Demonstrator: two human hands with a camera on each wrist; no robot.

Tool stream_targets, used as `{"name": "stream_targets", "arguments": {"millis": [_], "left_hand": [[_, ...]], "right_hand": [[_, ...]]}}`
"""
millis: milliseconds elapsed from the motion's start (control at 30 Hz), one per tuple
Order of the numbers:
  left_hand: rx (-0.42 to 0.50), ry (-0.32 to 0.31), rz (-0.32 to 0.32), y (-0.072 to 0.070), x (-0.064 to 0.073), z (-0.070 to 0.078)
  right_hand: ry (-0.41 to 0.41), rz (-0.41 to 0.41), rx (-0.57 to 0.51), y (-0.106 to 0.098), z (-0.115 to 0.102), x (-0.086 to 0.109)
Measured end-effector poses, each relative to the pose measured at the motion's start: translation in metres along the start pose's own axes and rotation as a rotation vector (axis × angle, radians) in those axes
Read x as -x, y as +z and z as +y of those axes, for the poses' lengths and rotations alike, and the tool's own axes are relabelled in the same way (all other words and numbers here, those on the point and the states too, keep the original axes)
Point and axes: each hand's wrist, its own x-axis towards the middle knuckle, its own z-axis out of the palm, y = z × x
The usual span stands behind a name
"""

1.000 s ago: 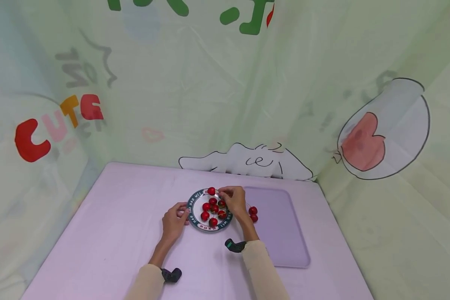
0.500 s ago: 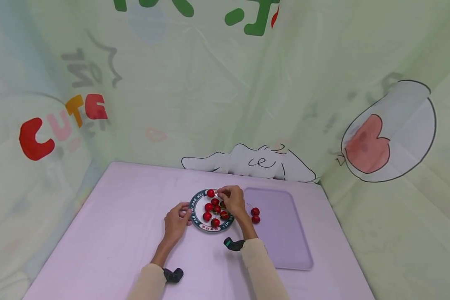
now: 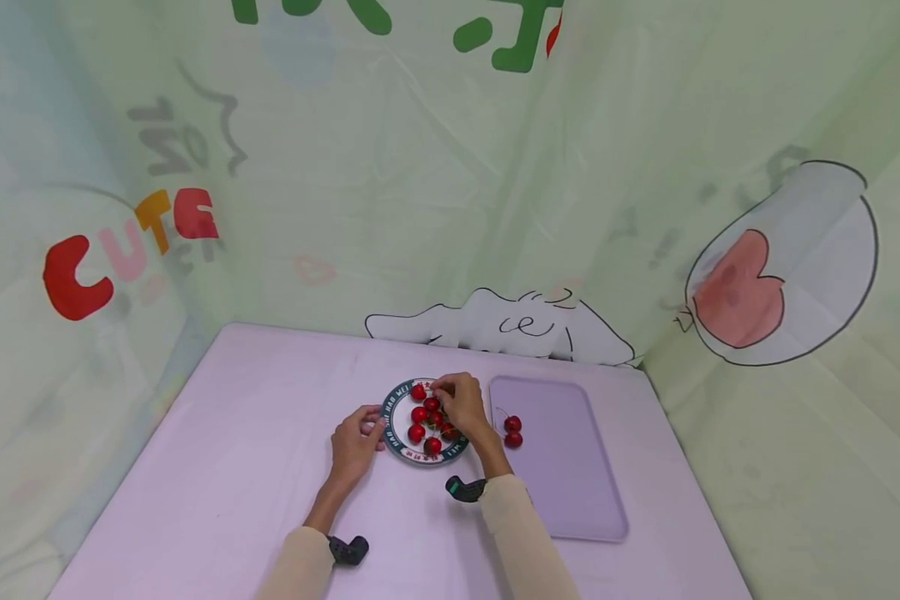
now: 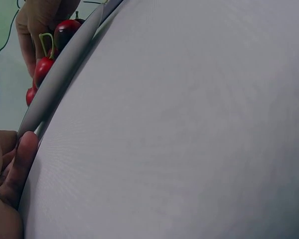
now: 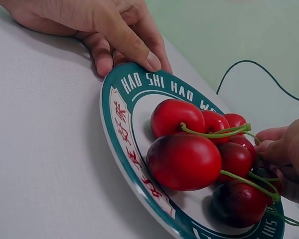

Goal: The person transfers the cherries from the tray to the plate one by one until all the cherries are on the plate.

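Note:
My left hand holds the left rim of a white plate with a dark green lettered border, thumb on top and fingertips under the edge. Several red cherries with green stems crowd the plate's middle. Above its far right side, my right hand has thumb and forefinger pinched together, with a thin green stem running to the fingertips in the right wrist view. A cherry at the plate's far edge lies just left of these fingertips. The right palm hides part of the plate's right side.
To the right of the plate lies a shallow lilac tray, with two cherries near its left edge. A pale pink cloth covers the table. Printed curtains stand behind and at both sides.
The cherry beside my right fingertips has moved nearer, from over the far rim further onto the plate. The left hand keeps its hold on the rim. The head view shifts slightly.

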Motion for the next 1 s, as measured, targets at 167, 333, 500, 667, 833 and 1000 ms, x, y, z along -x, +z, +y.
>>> {"name": "stream_targets", "arguments": {"millis": [167,333,500,667,833,1000], "left_hand": [[-0.010,0.001,-0.007,0.003,0.000,-0.002],[-0.009,0.011,-0.009,0.005,0.002,-0.004],[-0.001,0.016,-0.009,0.005,0.001,-0.004],[0.000,0.016,-0.005,0.004,0.000,-0.002],[-0.005,-0.004,-0.005,0.002,0.000,0.000],[-0.008,-0.015,-0.012,0.000,-0.001,0.000]], "right_hand": [[0.021,-0.012,0.028,0.000,0.001,0.002],[0.008,-0.002,0.053,0.000,0.003,0.003],[0.019,-0.008,0.049,-0.001,0.004,0.004],[0.026,0.005,0.027,-0.003,0.001,0.006],[0.040,0.025,0.041,-0.008,-0.001,0.008],[0.045,0.051,0.056,-0.015,-0.003,0.010]]}}
